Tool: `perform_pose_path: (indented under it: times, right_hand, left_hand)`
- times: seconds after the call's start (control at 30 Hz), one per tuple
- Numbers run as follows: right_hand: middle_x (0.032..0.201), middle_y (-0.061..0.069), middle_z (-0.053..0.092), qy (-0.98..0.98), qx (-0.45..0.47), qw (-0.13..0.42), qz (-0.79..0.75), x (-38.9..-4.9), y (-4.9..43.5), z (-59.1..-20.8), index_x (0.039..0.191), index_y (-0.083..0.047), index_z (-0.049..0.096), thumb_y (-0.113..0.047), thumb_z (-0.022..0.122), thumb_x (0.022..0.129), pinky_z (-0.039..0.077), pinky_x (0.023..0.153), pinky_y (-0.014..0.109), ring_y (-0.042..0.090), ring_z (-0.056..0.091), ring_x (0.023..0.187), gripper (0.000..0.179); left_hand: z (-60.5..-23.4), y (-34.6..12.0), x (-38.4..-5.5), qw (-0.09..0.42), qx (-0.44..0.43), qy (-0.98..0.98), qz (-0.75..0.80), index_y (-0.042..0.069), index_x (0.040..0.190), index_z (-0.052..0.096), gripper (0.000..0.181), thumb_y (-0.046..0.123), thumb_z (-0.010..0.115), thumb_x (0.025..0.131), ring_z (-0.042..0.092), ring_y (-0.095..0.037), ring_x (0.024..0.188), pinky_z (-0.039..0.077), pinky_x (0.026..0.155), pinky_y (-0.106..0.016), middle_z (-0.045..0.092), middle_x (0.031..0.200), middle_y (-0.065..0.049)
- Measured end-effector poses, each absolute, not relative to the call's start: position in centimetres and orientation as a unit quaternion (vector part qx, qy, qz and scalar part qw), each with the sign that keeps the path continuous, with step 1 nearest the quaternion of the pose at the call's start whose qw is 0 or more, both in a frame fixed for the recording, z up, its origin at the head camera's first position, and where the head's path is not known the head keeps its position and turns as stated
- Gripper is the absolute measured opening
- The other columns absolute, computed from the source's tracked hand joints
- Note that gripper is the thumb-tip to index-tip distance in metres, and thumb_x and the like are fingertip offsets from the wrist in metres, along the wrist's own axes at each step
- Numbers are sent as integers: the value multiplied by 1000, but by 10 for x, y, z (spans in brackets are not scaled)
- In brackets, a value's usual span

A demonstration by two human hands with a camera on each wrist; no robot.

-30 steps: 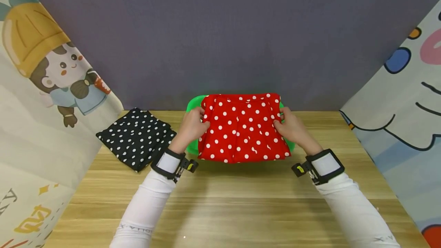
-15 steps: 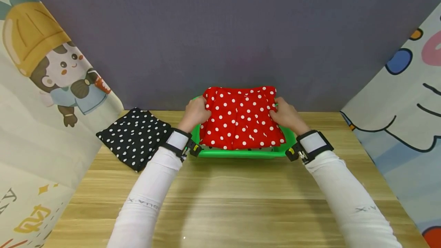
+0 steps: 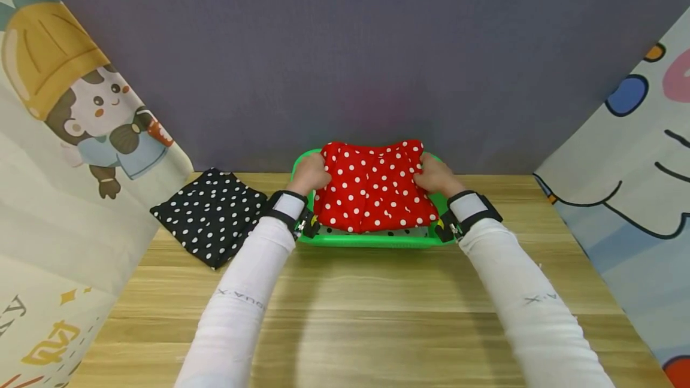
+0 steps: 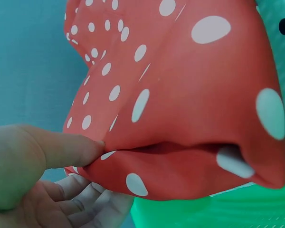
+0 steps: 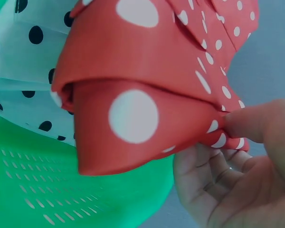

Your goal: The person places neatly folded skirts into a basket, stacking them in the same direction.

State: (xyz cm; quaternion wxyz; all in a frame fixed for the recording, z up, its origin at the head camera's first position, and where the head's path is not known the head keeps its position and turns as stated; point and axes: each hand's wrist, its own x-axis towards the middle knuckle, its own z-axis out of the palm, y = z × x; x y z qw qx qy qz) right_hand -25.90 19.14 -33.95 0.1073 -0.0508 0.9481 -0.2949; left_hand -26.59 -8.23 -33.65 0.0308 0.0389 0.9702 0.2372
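At left, a black dotted cloth (image 3: 210, 217) is laid on the bench (image 3: 399, 316). The red cloth (image 3: 372, 187) is pinched at its left side by the fingers (image 4: 88, 202) of the left hand (image 3: 309, 173) and is held over the pale dotted cloth (image 5: 28, 66) in the green basket (image 3: 377, 242). Its right side is pinched by the right hand (image 3: 434, 175).

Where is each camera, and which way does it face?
Head: on the head, facing forward and down at the red cloth and green basket; left hand, right hand and sleeves show.
Left wrist: on that wrist, facing the cloth edge the left hand pinches; only that hand shows.
Right wrist: on that wrist, facing the right hand's pinch; only that hand shows.
Wrist views share red cloth, basket and black-dotted white cloth.
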Motion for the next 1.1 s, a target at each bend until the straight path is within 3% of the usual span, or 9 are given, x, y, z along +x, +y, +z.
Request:
perform_pose_path:
  times: [0.17,0.37,0.63,1.1]
  right_hand:
    - [104,26,50,940,-55,132,-309,-263,186,-345,122,12,33,-5,46,88,55,65,37,32,59,85,40]
    - [115,27,45,932,-28,173,-318,-267,183,-351,131,10,25,-5,45,89,54,74,42,35,55,96,48]
    - [119,28,44,939,-20,182,-290,-268,178,-359,132,9,23,-6,47,89,55,71,41,38,53,101,51]
    - [119,26,46,945,-15,195,-262,-273,177,-372,133,9,26,-7,45,88,55,62,34,35,54,99,52]
  left_hand:
    - [-339,-83,-270,55,42,970,232,-1,87,56,11,8,56,80,52,-22,64,42,52,-25,54,76,-11]
    - [-343,-80,-274,83,35,969,229,-3,95,56,18,9,57,81,51,-21,63,42,51,-25,55,81,-12]
    - [-354,-77,-280,99,35,974,201,-2,100,56,23,11,55,82,51,-25,74,42,59,-28,57,90,-14]
    - [-363,-72,-279,128,4,972,197,0,106,55,31,16,63,80,54,-27,83,47,68,-32,58,102,-15]
